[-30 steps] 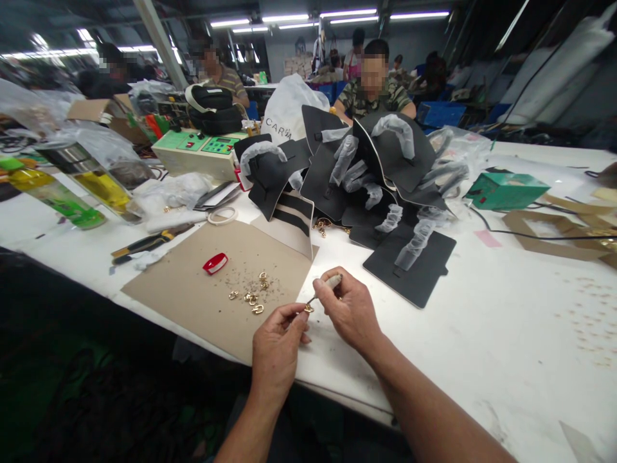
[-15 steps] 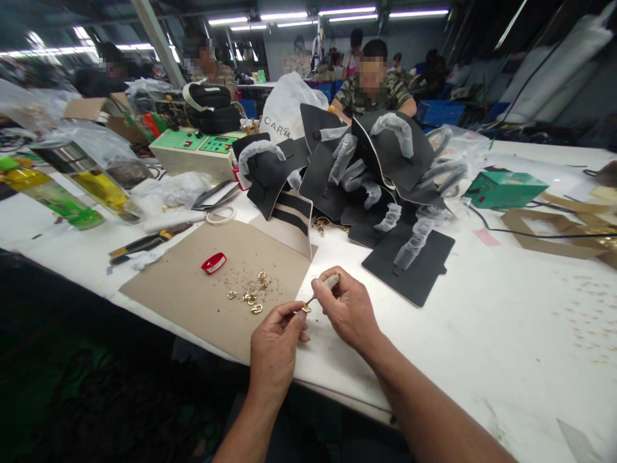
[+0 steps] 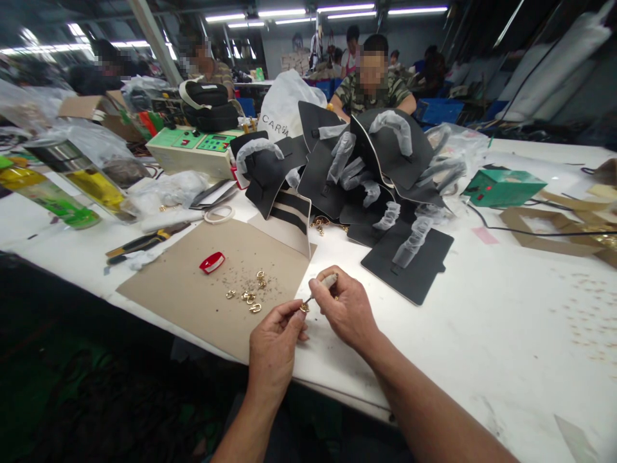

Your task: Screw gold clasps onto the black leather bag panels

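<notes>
Between thumb and fingertips, my left hand (image 3: 276, 335) pinches a small gold metal fitting (image 3: 304, 308), partly covered by the fingers. My right hand (image 3: 348, 307) is closed round a small screwdriver (image 3: 330, 281) with a pale handle; its thin shaft slants down to the gold fitting, and the tip is too small to make out. Left of my hands, several gold buckle-like fittings (image 3: 248, 298) and dark small bits lie scattered on a brown cardboard sheet (image 3: 168, 276). A red oval object (image 3: 213, 262) rests on the same sheet.
Black panels with wrapped handles (image 3: 409, 270) are piled beyond my hands. A yellow-and-black cutter (image 3: 149, 242) and bottles (image 3: 77, 180) stand or lie to the left. A green box (image 3: 505, 186) with a cable is at the right. A person (image 3: 373, 83) sits across the white table (image 3: 482, 334).
The view has shifted very slightly. Both hands stay in nearly the same place, with the screwdriver still at the gold fitting, which looks slightly turned.
</notes>
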Demonstrator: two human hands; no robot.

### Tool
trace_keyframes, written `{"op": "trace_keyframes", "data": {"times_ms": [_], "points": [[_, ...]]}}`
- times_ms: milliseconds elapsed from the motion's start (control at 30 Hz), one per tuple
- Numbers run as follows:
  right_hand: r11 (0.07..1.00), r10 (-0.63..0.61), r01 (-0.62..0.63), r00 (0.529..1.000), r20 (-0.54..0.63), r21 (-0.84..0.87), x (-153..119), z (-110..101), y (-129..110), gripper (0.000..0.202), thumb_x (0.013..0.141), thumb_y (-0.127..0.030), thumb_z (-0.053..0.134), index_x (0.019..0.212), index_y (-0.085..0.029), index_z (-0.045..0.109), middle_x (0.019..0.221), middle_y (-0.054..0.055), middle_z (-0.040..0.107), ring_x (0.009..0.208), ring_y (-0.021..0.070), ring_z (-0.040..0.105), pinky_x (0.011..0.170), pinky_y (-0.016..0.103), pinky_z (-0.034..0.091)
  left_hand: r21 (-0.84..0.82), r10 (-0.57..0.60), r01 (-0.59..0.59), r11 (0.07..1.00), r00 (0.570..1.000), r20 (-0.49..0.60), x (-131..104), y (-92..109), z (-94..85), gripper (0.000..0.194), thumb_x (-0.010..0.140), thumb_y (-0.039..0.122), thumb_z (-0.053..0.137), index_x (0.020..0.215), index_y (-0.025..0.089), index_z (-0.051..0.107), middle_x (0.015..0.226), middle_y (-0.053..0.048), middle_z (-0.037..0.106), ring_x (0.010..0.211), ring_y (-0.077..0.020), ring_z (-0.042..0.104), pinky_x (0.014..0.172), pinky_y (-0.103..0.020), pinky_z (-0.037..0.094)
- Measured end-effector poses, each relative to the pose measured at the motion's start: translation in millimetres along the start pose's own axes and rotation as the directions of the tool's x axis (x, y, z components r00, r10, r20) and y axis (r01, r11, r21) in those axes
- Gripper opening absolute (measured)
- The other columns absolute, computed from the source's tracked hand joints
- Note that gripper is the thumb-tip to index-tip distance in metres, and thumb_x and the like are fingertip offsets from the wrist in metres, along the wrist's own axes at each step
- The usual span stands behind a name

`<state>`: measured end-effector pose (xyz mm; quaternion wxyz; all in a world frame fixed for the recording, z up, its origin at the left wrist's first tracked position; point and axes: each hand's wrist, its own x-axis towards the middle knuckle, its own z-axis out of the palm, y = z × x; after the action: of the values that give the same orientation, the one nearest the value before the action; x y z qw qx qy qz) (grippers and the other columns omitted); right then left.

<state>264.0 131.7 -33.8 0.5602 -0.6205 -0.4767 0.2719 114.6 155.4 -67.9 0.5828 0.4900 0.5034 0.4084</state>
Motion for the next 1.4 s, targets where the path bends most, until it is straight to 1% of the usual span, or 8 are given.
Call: {"op": "trace_keyframes", "data": {"times_ms": [200, 333, 800, 1033, 1200, 1333, 1400], "points": [[0.999, 0.001, 0.0, 1.0, -0.027, 0.048, 0, -1, 0, 0.023, 0.095, -0.041, 0.063, 0.082, -0.021, 0.062, 0.059, -0.004, 0.057, 0.053, 0.0128, 0.053, 0.056, 0.025, 0.041, 0.022, -0.007, 0.007, 1.0, 1.0, 0.0, 1, 1, -0.5, 0.034, 0.078, 0.041, 0.083, 0.101, 0.017, 0.079, 0.066, 0.001, 0.072, 0.057, -0.0121, 0.064, 0.059, -0.022, 0.053], [0.999, 0.0, 0.003, 0.998, -0.059, 0.05, 1, -2, -1, 0.025, 0.096, -0.042, 0.063, 0.083, -0.021, 0.061, 0.058, -0.005, 0.057, 0.053, 0.0127, 0.053, 0.056, 0.025, 0.042, -0.006, 0.01, -0.01, 1.0, 1.0, 0.005, 2, -1, -2.1, 0.033, 0.079, 0.041, 0.083, 0.101, 0.017, 0.078, 0.069, 0.002, 0.072, 0.057, -0.0107, 0.064, 0.059, -0.02, 0.052], [1.0, -0.009, 0.01, 1.0, -0.021, 0.026, -1, 1, 1, 0.022, 0.095, -0.039, 0.063, 0.082, -0.021, 0.06, 0.061, -0.004, 0.056, 0.055, 0.0129, 0.054, 0.057, 0.025, 0.041, -0.024, 0.01, -0.01, 1.0, 1.0, 0.019, 3, -5, -3.6, 0.035, 0.082, 0.042, 0.082, 0.104, 0.016, 0.076, 0.072, 0.001, 0.073, 0.06, -0.0106, 0.065, 0.06, -0.02, 0.053], [0.999, 0.002, -0.002, 1.0, -0.01, 0.033, 0, 2, 0, 0.022, 0.095, -0.038, 0.064, 0.082, -0.021, 0.061, 0.062, -0.004, 0.058, 0.055, 0.0131, 0.055, 0.058, 0.026, 0.042, -0.018, 0.009, -0.009, 1.0, 1.0, 0.006, 2, -6, -2.9, 0.038, 0.081, 0.044, 0.083, 0.104, 0.015, 0.075, 0.069, 0.002, 0.071, 0.059, -0.0105, 0.064, 0.06, -0.02, 0.052], [0.979, 0.086, -0.082, 0.996, -0.015, 0.188, 0, -2, -1, 0.026, 0.098, -0.044, 0.062, 0.087, -0.021, 0.061, 0.056, -0.006, 0.058, 0.051, 0.0129, 0.054, 0.058, 0.025, 0.043, -0.013, 0.046, -0.047, 0.999, 0.998, -0.047, 1, 5, -2.4, 0.036, 0.081, 0.044, 0.082, 0.101, 0.014, 0.075, 0.069, 0.001, 0.071, 0.058, -0.0108, 0.064, 0.059, -0.02, 0.053], [0.972, 0.085, -0.078, 0.996, -0.025, 0.221, 0, -5, -4, 0.027, 0.098, -0.045, 0.064, 0.087, -0.021, 0.062, 0.057, -0.006, 0.058, 0.053, 0.0129, 0.056, 0.059, 0.024, 0.044, 0.009, 0.082, -0.082, 0.997, 0.997, -0.011, -2, 18, -1.9, 0.036, 0.08, 0.04, 0.082, 0.104, 0.014, 0.076, 0.079, -0.002, 0.074, 0.064, -0.0124, 0.066, 0.06, -0.022, 0.057], [0.97, 0.08, -0.072, 0.996, -0.025, 0.231, 1, -6, -5, 0.027, 0.098, -0.046, 0.064, 0.087, -0.021, 0.062, 0.058, -0.005, 0.058, 0.052, 0.0128, 0.057, 0.058, 0.024, 0.044, -0.02, 0.079, -0.079, 0.997, 0.997, -0.013, -3, 23, -0.5, 0.038, 0.078, 0.04, 0.083, 0.105, 0.014, 0.076, 0.085, -0.004, 0.075, 0.068, -0.0133, 0.066, 0.059, -0.022, 0.058]]}}
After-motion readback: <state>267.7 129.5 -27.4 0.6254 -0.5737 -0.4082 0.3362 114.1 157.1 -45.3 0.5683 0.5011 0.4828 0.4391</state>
